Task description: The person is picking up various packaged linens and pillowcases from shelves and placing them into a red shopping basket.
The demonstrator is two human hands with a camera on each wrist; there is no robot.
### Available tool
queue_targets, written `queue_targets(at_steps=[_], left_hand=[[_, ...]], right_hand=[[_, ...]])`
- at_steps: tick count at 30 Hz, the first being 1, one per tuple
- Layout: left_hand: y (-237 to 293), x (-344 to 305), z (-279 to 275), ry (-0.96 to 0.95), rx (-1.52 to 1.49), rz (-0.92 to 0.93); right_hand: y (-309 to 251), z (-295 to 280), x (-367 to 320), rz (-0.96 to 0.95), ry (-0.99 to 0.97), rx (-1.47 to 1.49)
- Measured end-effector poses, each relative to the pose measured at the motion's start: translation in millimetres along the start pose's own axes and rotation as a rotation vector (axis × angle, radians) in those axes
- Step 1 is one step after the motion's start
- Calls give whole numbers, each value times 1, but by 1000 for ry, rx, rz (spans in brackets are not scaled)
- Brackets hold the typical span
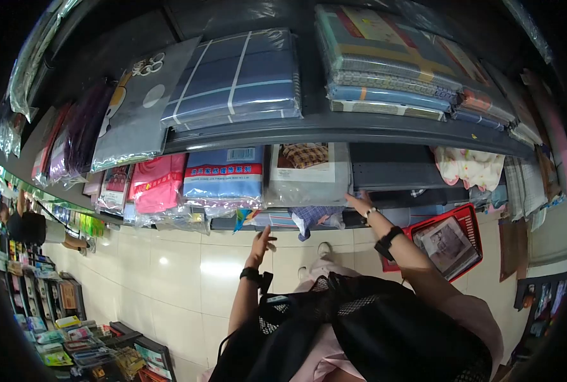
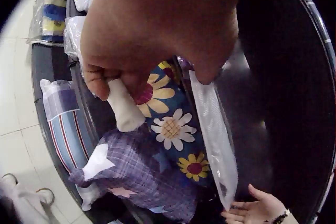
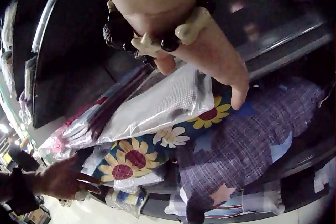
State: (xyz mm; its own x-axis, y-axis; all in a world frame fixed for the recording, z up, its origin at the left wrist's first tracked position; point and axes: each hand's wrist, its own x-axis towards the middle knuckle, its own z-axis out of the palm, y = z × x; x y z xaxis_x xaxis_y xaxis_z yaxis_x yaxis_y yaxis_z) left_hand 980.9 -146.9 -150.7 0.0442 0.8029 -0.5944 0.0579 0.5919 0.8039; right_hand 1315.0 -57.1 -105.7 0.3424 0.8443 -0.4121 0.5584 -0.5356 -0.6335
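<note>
My left hand (image 1: 260,247) is held low in front of the lower shelf, fingers extended, close to the sunflower-print fabric (image 2: 170,129). In the left wrist view a white wrap (image 2: 125,106) covers one of its fingers. My right hand (image 1: 361,205) is at the lower right corner of a grey bedding pack (image 1: 309,181) in clear plastic. In the left wrist view the right fingers (image 2: 239,212) lie fairly straight at that pack's end. Below it, beside the sunflower fabric, lies a purple plaid fabric piece with stars (image 3: 236,145).
A red basket (image 1: 476,239) holding a packaged item stands on the floor at the right. Blue (image 1: 225,172) and pink (image 1: 159,184) packs sit left of the grey one. The upper shelf edge (image 1: 360,130) juts out above. Another person (image 1: 32,226) is at far left.
</note>
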Motion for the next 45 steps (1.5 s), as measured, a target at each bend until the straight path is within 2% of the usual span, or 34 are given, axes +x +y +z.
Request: queue_targets(at_steps=[1,2,5,6,8,13,15,17,19,22,24,26,28,29,30,31,34,35,36,37,38,39,40,42,43,45], left_hand=[[5,3,5,10,-10,9],[10,4,9,20,-21,18],[27,7,12,2,49,-7],[27,11,13,3,52,-2],[22,21,15,14,61,-33],[32,25,22,-26,-64,-61],[36,26,23,-63,-96,-65],[38,28,25,-100,-129,-70],[42,29,28,-185,-370,-63],[45,28,39,-184,-444,-66],[46,30,43,-252,-397,-38],[29,43,45,-311,-287,-116],[29,34,53,-305,-209,-109],[27,34,62,-203,-85,18],[23,35,69,-100,39,145],[33,28,76,-104,41,144],[46,21,86,-126,117,48],[38,30,87,-167,125,82],[39,30,89,-209,133,115],[41,29,91,-212,134,114],[42,29,94,-145,287,171],[45,28,95,-76,443,229],[43,26,96,-79,447,230],[38,21,104,32,694,351],[35,15,107,44,700,383],[33,0,108,57,748,393]], right_hand=[[-5,0,4,111,-96,90],[-8,3,3,111,-96,87],[-13,20,14,170,-297,370],[-10,24,21,166,-296,375],[-6,33,33,133,-191,-23],[-14,33,33,86,-49,2],[-31,10,19,263,-251,346],[-29,-1,13,262,-272,463],[-24,-17,4,282,-320,662],[5,-34,0,344,-439,717],[32,-40,-8,357,-434,689],[42,-42,-20,368,-426,661],[35,-58,-52,368,-408,499],[44,-53,-55,370,-406,501],[55,-46,-56,190,-416,549],[63,-40,-54,9,-423,594],[64,-33,-46,12,-389,577],[63,-30,-47,123,-296,636],[59,-26,-48,125,-293,637],[57,-24,-48,200,-179,586],[57,-25,-49,275,-66,532],[58,-26,-50,276,-63,537],[58,-27,-52,126,-46,426],[61,-33,-53,-176,-6,192],[64,-30,-54,-176,-1,192],[68,-19,-57,-259,128,57]])
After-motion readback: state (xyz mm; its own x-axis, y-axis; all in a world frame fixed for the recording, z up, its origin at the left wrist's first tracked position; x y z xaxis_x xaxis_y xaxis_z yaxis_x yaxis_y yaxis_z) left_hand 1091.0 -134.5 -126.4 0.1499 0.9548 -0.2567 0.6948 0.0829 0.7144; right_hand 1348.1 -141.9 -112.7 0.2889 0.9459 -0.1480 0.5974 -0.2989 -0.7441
